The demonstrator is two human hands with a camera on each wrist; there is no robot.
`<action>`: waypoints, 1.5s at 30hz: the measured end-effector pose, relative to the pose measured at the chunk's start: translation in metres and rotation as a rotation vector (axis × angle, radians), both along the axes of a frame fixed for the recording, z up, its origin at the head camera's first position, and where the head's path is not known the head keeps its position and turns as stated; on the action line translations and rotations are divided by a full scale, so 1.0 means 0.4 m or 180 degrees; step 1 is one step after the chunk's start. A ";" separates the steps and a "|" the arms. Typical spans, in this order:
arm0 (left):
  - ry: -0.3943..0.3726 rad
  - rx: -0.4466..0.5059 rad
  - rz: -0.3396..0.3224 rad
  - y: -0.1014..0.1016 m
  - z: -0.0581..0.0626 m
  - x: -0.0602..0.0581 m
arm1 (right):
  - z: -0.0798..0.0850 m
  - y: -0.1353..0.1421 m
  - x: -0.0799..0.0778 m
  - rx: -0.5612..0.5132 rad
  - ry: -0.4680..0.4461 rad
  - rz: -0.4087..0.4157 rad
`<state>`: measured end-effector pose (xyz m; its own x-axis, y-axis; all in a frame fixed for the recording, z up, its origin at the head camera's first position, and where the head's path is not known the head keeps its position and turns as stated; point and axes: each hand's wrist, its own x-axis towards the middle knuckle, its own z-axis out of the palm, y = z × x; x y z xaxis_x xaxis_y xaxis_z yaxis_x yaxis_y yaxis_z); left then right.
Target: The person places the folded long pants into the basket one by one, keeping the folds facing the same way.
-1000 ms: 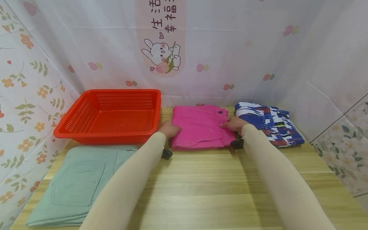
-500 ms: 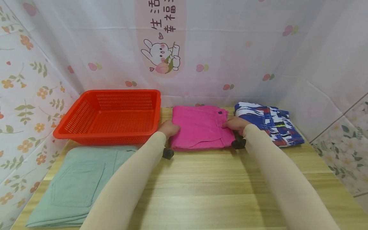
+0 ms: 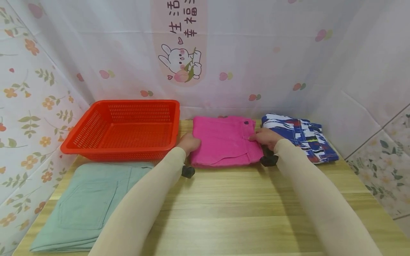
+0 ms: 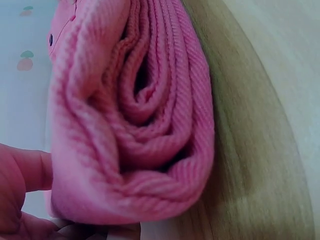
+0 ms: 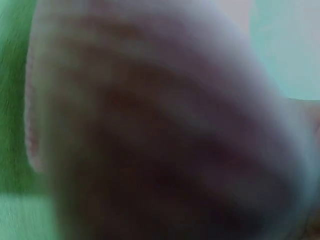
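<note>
A folded pair of pink trousers point(image 3: 221, 142) with a dark button lies at the back middle of the wooden table. At its left edge my left hand point(image 3: 189, 143) grips the fold, thumb on top and fingers underneath. The left wrist view shows the rolled layers of the pink trousers point(image 4: 135, 170) end-on, beside the left thumb point(image 4: 35, 170). My right hand point(image 3: 266, 138) pinches the opposite edge, thumb on the upper face; its other fingers are hidden. A dark blur fills most of the right wrist view.
A red plastic basket point(image 3: 120, 153) stands left of the pink trousers. Folded pale green trousers point(image 3: 86, 206) lie in front of it, partly under my left forearm. Folded blue-and-white patterned clothing point(image 3: 304, 137) lies close by my right hand. A printed curtain point(image 3: 243, 53) hangs behind the table point(image 3: 224, 213).
My right hand has shifted slightly up and to the right. The far right part of the pink trousers has risen a little; my left hand has hardly moved.
</note>
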<state>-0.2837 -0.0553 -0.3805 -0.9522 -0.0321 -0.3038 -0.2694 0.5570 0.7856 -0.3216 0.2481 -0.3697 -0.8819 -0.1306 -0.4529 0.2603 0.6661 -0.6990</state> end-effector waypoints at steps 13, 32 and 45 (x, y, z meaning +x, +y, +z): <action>0.0053 0.0178 0.0024 -0.001 0.026 0.023 | 0.027 0.004 0.018 -0.0124 0.0149 0.0021; 0.0341 0.0681 -0.0186 0.001 0.057 0.052 | 0.052 0.018 0.048 -0.0327 0.0299 0.0076; 0.0376 0.0889 -0.0264 -0.002 0.094 0.070 | 0.079 0.030 0.076 -0.0439 0.0405 0.0051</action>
<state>-0.2556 -0.0559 -0.3429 -0.9774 0.1162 -0.1769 -0.1297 0.3313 0.9346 -0.2913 0.2601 -0.3382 -0.9283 -0.1983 -0.3145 0.1540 0.5650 -0.8106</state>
